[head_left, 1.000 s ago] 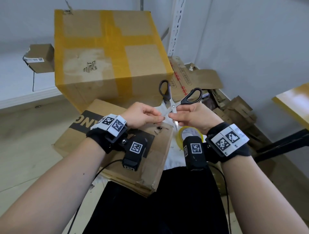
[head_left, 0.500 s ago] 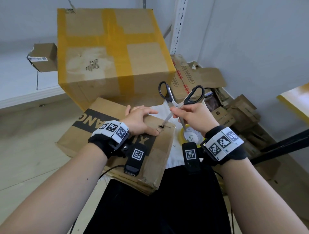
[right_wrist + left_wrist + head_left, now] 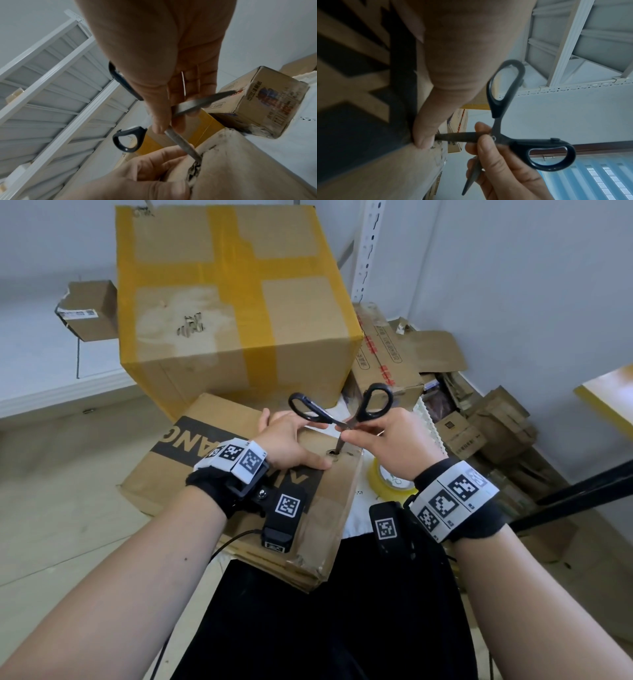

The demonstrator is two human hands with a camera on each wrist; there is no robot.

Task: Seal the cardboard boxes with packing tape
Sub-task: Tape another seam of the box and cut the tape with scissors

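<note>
A flattened cardboard box (image 3: 164,477) with a black printed band lies across my lap. My left hand (image 3: 291,443) presses flat on it, with the thumb (image 3: 426,135) beside a torn hole (image 3: 331,455) near the right edge. My right hand (image 3: 387,440) pinches black-handled scissors (image 3: 342,422) by the blades near the pivot. The scissors (image 3: 501,139) are spread wide, and one blade (image 3: 181,143) has its tip in the hole. A roll of yellow packing tape (image 3: 383,481) lies to the right of the box, under my right wrist.
A large box (image 3: 233,302) crossed with yellow tape stands just behind the flat one. More boxes and flattened cardboard (image 3: 479,426) pile up along the right wall. A white shelf upright (image 3: 368,251) stands behind, and a small box (image 3: 89,309) sits at the far left.
My left hand left the scissors and came down flat on the box. My right hand lowered the scissors, spread them wider and brought one blade tip into the hole.
</note>
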